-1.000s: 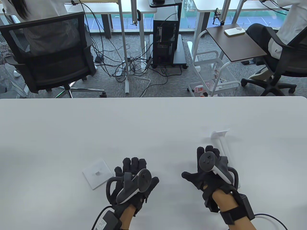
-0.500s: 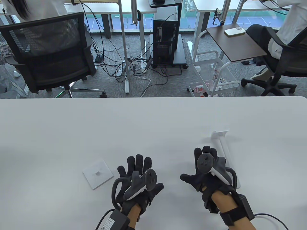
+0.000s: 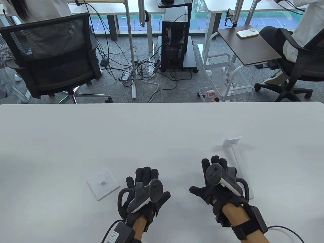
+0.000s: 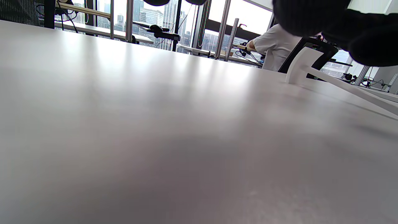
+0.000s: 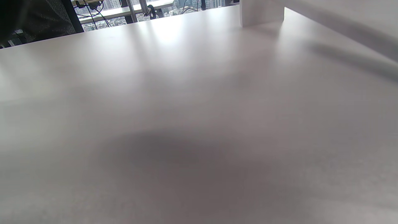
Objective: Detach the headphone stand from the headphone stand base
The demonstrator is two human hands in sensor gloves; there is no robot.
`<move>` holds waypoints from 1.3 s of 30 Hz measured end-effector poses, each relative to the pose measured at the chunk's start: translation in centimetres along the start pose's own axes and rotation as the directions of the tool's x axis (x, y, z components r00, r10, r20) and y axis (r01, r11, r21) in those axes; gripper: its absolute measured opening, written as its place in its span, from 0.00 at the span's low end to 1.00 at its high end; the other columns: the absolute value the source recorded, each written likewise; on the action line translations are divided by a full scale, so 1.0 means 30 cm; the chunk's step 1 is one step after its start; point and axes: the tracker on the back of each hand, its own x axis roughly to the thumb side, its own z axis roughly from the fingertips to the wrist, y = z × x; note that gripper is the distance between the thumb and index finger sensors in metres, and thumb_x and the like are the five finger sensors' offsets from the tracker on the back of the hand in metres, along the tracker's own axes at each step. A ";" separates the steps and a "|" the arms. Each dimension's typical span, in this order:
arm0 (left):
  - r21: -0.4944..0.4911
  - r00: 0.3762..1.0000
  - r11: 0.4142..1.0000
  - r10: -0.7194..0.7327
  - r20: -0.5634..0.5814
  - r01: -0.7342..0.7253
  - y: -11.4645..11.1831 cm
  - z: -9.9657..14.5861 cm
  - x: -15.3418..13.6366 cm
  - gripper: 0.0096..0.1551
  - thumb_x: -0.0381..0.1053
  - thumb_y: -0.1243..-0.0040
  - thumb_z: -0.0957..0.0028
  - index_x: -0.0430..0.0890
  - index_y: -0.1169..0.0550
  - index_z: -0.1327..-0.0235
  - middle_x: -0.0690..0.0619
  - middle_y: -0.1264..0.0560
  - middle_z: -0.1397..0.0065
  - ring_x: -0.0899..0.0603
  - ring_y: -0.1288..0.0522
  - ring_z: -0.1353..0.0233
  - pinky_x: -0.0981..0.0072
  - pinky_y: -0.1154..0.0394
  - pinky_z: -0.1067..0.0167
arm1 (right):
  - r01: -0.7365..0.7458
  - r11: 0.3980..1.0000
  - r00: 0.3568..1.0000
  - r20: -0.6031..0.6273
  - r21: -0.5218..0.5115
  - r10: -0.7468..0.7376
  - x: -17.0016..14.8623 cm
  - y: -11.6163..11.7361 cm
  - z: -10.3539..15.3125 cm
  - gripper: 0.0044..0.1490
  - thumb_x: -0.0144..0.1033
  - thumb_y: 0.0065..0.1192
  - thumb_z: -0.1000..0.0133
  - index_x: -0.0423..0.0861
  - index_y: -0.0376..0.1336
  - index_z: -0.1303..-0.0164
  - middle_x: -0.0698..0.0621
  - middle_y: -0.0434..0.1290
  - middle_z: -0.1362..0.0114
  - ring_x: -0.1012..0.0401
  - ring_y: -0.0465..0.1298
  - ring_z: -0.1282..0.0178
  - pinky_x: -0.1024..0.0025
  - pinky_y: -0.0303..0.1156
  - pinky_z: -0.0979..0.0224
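The white square headphone stand base [image 3: 103,184] lies flat on the white table [image 3: 126,131], apart from the stand. The white headphone stand [image 3: 235,152] lies on its side at the right; it also shows in the left wrist view [image 4: 311,67] and in the right wrist view [image 5: 262,12]. My left hand [image 3: 145,178] lies palm down, fingers spread, just right of the base, holding nothing. My right hand [image 3: 215,174] lies palm down with fingers spread, just left of the stand's pole, holding nothing.
Beyond the table's far edge are office chairs [image 3: 53,55], desk legs, floor cables, a computer tower [image 3: 176,43] and a white wire cart [image 3: 225,83]. Cables run from both wrists off the near edge.
The left hand drifted a little right and then back toward me. The right hand slid slightly left and back, away from the stand. Base and stand have not moved.
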 end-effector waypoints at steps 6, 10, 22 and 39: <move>-0.011 1.000 1.000 -0.006 -0.013 0.006 0.000 -0.006 -0.011 0.57 0.79 0.52 0.64 0.52 0.48 0.24 0.47 0.51 0.17 0.33 0.49 0.15 0.26 0.47 0.28 | 0.006 1.000 1.000 -0.019 0.014 -0.005 -0.010 0.005 -0.013 0.68 0.81 0.60 0.67 0.73 0.22 0.36 0.60 0.15 0.23 0.55 0.17 0.18 0.37 0.21 0.22; -0.012 1.000 1.000 -0.016 -0.013 0.016 0.002 -0.004 -0.015 0.57 0.78 0.52 0.64 0.51 0.47 0.24 0.46 0.50 0.17 0.33 0.48 0.15 0.25 0.47 0.28 | 0.015 1.000 1.000 -0.016 0.012 -0.015 -0.013 0.002 -0.010 0.68 0.81 0.60 0.67 0.73 0.23 0.35 0.60 0.15 0.23 0.55 0.18 0.18 0.37 0.21 0.22; -0.041 1.000 0.999 -0.005 -0.006 0.005 -0.008 -0.006 -0.003 0.56 0.77 0.52 0.63 0.51 0.47 0.24 0.45 0.49 0.17 0.32 0.47 0.16 0.26 0.47 0.28 | -0.012 0.999 1.000 -0.023 0.035 0.013 -0.007 0.039 -0.016 0.67 0.80 0.59 0.67 0.73 0.23 0.36 0.60 0.15 0.22 0.55 0.18 0.18 0.37 0.21 0.22; -0.068 1.000 0.998 -0.012 0.006 0.012 -0.019 -0.010 0.020 0.56 0.77 0.52 0.63 0.51 0.47 0.24 0.46 0.50 0.17 0.33 0.47 0.15 0.26 0.47 0.28 | -0.067 0.997 0.998 -0.019 0.026 0.068 0.018 0.045 -0.010 0.67 0.80 0.59 0.67 0.73 0.23 0.35 0.60 0.16 0.22 0.55 0.18 0.18 0.37 0.21 0.22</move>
